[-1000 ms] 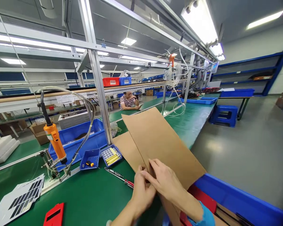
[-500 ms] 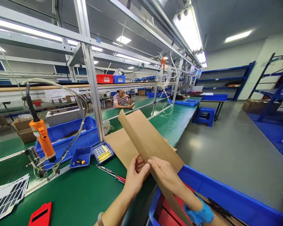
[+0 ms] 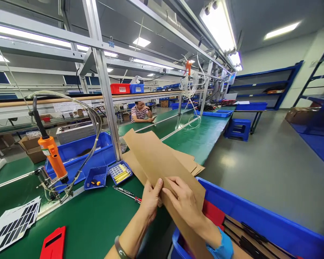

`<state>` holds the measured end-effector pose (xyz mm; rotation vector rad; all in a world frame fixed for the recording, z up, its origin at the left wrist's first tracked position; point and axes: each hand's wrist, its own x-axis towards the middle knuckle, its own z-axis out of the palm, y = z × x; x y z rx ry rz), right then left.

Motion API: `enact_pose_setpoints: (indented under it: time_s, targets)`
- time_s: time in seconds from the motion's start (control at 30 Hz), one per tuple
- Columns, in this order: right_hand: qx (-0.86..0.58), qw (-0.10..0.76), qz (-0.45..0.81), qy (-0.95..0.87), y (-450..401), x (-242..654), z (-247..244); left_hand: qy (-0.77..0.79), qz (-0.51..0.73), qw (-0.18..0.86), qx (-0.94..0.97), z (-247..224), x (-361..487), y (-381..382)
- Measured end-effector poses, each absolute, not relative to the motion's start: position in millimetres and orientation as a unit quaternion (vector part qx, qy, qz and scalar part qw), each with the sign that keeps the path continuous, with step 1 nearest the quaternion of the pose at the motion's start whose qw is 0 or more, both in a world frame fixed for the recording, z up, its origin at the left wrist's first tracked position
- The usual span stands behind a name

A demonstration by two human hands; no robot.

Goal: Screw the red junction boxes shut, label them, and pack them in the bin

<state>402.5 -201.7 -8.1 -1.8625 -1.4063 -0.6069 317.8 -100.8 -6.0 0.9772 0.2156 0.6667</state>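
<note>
A long sheet of brown cardboard (image 3: pixel 153 158) is held up slantwise in front of me, its lower end over a blue bin. My left hand (image 3: pixel 151 198) grips its left edge, thumb on the near face and fingers behind. On the same face lies my right hand (image 3: pixel 182 198), its fingers bent and pressed to the sheet near the left thumb; whether it pinches the board is unclear. More flat cardboard sheets (image 3: pixel 190 162) lie on the green bench beneath. A screwdriver with a red handle (image 3: pixel 137 200) rests just left of my left hand.
The blue bin (image 3: pixel 248 205) at lower right holds red parts and black strips. An orange electric screwdriver (image 3: pixel 52 158) stands at left beside small blue trays (image 3: pixel 95 178). A red plate (image 3: pixel 53 242) and printed sheets (image 3: pixel 16 223) lie on the bench. Someone sits (image 3: pixel 142 113) across it.
The cardboard has turned so that its broad face shows more, and its raised fold looks flatter. My right hand now lies more across the face. The view has shifted slightly.
</note>
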Motion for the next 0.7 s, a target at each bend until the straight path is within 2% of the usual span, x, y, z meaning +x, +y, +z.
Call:
enact_pose_setpoints:
  time_s: [0.13,0.27,0.33,0.43,0.5,0.6,0.63,0.7]
  targets:
    - [-0.720,0.322,-0.264,-0.555,-212,394,-4,0.170,0.322,0.785,0.501,-1,315,-104]
    - [-0.734,0.274,-0.252,-0.569,-246,402,-6,0.167,0.315,0.821,0.447,6,309,-104]
    - [-0.794,0.262,-0.261,-0.482,-278,417,-8,0.170,0.317,0.844,0.398,5,308,-103]
    - [-0.895,0.267,-0.265,-0.240,-334,435,-11,0.123,0.299,0.879,0.351,-1,314,-109]
    - [-0.918,0.328,-0.171,-0.140,-370,436,-9,0.069,0.262,0.897,0.348,-8,323,-122]
    - [-0.861,0.504,-0.050,-0.058,-418,423,-4,-0.007,0.168,0.889,0.426,-22,335,-150]
    - [-0.840,0.540,-0.049,-0.025,-436,418,-4,-0.027,0.130,0.857,0.498,-28,337,-158]
    - [-0.834,0.543,-0.090,0.030,-480,409,-13,-0.062,0.054,0.710,0.700,-43,336,-170]
